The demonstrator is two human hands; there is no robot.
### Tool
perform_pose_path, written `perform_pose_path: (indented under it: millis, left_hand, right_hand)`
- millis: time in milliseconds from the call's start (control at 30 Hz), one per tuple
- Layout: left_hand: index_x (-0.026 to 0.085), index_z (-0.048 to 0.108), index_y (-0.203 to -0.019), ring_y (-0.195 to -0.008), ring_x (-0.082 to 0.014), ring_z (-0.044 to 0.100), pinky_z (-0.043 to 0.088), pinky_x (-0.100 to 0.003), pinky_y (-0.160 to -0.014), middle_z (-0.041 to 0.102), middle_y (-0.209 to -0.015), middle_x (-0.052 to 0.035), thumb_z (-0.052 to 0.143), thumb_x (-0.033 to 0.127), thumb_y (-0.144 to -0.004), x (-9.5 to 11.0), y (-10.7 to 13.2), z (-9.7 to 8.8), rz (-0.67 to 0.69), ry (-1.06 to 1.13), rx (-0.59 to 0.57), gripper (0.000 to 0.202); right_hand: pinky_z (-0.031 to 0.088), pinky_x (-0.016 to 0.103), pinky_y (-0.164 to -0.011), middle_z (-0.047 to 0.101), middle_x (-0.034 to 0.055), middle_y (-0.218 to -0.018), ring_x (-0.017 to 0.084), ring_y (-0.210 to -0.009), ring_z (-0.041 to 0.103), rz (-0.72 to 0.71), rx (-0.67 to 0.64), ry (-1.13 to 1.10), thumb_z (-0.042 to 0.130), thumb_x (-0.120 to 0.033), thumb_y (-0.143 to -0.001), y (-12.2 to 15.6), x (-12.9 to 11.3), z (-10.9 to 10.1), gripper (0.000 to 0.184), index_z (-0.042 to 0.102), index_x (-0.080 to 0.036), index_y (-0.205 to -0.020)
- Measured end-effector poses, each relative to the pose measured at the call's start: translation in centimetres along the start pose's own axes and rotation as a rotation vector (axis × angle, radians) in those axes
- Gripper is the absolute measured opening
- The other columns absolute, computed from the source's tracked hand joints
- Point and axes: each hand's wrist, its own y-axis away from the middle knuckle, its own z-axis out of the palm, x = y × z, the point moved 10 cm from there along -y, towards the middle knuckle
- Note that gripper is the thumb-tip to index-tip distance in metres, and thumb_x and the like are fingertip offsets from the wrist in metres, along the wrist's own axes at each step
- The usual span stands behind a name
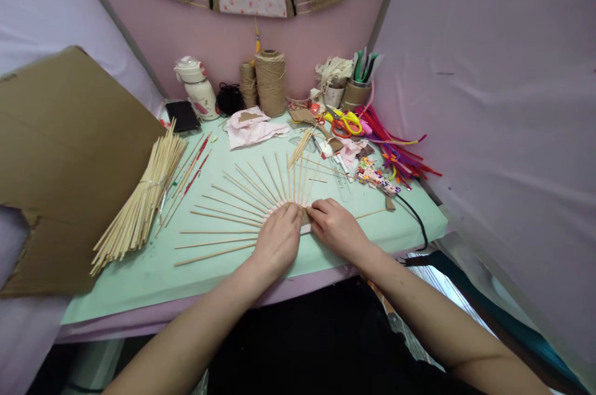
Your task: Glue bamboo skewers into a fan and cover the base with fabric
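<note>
Thin wooden sticks [233, 205] lie spread in a fan on the pale green table top [186, 277], their inner ends meeting near a small cardboard piece under my hands. My left hand [278, 238] rests palm down on the fan's centre, fingers together and pressing on the stick ends. My right hand [336, 227] lies just to the right, its fingers curled and pinching at the stick ends beside the left fingertips. What sits under the palms is hidden.
A tied bundle of sticks [139, 202] lies at the left beside a large cardboard sheet [65, 165]. At the back stand twine spools [270, 81], a flask [198, 87], a phone [183, 115], cloth scraps [254, 128], scissors [347, 122] and pipe cleaners [395, 146].
</note>
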Motion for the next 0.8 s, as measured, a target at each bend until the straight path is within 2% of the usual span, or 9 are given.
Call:
perform_pose_path:
  millis: [167,367,567,800]
  left_hand:
    - [0.015,0.055,-0.122,-0.113,-0.0231,0.055,0.047,-0.039,-0.097,0.06,-0.114,-0.0104,0.036,0.014,-0.097,0.0,0.07,-0.11,0.006,-0.008,0.019,0.031]
    - [0.01,0.055,-0.122,-0.114,-0.0253,0.054,0.047,-0.039,-0.096,0.059,-0.116,-0.0131,0.039,0.014,-0.097,0.06,0.05,-0.06,0.01,0.016,-0.012,0.03]
    - [0.015,0.056,-0.12,-0.113,-0.0235,0.055,0.047,-0.038,-0.097,0.06,-0.114,-0.0099,0.038,0.015,-0.097,-0.05,0.05,-0.23,-0.005,0.014,0.003,0.029]
    - [0.013,0.058,-0.121,-0.109,-0.0241,0.056,0.048,-0.039,-0.095,0.062,-0.114,-0.0111,0.039,0.016,-0.098,-0.34,-0.1,-0.5,-0.044,0.046,-0.003,0.03]
  right_hand:
    - [0.051,0.036,-0.079,0.065,0.0104,-0.091,0.023,-0.087,0.054,0.002,-0.005,-0.001,0.053,-0.007,-0.088,-0.01,0.06,0.11,0.019,0.068,-0.015,-0.096]
    - [0.05,0.036,-0.08,0.065,0.0103,-0.092,0.023,-0.087,0.054,0.001,-0.022,0.017,0.054,-0.007,-0.088,-0.01,0.07,0.21,0.017,0.068,-0.014,-0.097]
    - [0.05,0.036,-0.079,0.065,0.0099,-0.091,0.023,-0.087,0.054,0.007,-0.009,0.008,0.054,-0.008,-0.089,0.1,0.14,0.16,0.017,0.068,-0.015,-0.097]
    - [0.05,0.034,-0.079,0.066,0.0098,-0.092,0.023,-0.087,0.055,0.011,-0.01,0.033,0.056,-0.009,-0.089,0.12,0.17,0.13,0.016,0.068,-0.014,-0.097]
